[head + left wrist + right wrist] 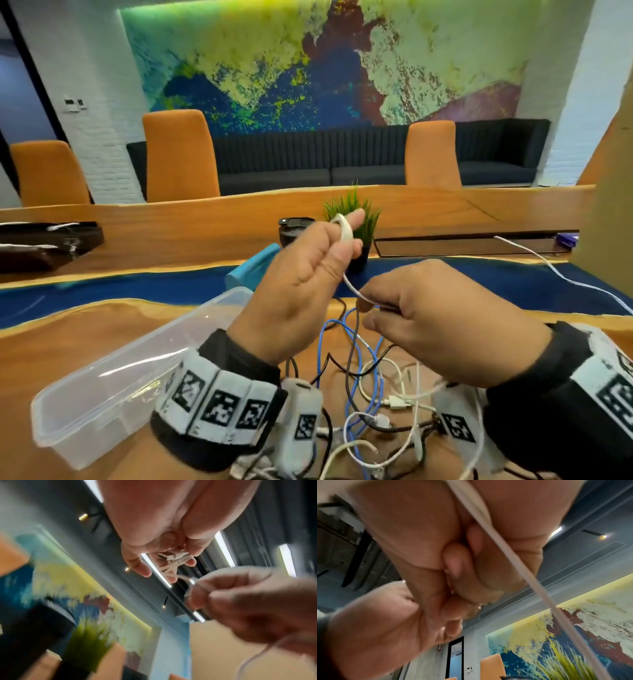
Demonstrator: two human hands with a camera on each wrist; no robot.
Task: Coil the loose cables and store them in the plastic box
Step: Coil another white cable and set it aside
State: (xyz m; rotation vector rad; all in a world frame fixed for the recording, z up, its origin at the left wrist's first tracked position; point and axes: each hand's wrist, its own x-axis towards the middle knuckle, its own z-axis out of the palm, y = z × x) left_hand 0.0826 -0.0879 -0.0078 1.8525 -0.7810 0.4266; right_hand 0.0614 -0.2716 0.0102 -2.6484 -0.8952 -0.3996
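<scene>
My left hand (346,236) is raised above the table and pinches a small coil of white cable (342,230) between thumb and fingers. The left wrist view shows the looped strands and a connector (173,561) at its fingertips. From the coil the cable (354,291) runs down to my right hand (368,311), which pinches it with curled fingers. In the right wrist view the white cable (505,551) crosses the closed right fist. The clear plastic box (102,387) stands open at lower left, with nothing visible in it. A tangle of blue, black and white cables (370,383) lies under both hands.
A potted grass plant (352,209), a black cup (291,233) and a teal object (253,267) stand just behind the hands. Another white cable (565,277) trails across the table at right. Orange chairs (178,154) line the far side.
</scene>
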